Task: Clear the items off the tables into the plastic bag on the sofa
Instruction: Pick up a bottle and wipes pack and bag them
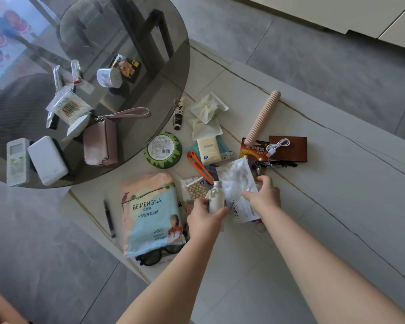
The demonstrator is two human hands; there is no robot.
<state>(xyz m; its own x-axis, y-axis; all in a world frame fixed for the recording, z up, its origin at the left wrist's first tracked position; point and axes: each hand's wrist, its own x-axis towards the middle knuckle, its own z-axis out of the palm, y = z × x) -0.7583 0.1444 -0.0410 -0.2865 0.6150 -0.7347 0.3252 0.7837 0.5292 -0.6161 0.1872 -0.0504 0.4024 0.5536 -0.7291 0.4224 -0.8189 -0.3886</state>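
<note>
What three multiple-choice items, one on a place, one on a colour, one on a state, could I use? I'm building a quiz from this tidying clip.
1. Where does the pink wristlet pouch lie?
A. on the round glass table
B. on the pale low table
C. on the floor

2. What colour is the utility knife?
A. blue
B. orange
C. black

3. What is the left hand doing?
A. resting flat
B. holding the small bottle
C. hanging idle

Answers:
1 A, it sits on the dark glass beside the power bank.
2 B, its casing is orange.
3 B, fingers curl round the bottle while the right hand pinches the white sachet.
</note>
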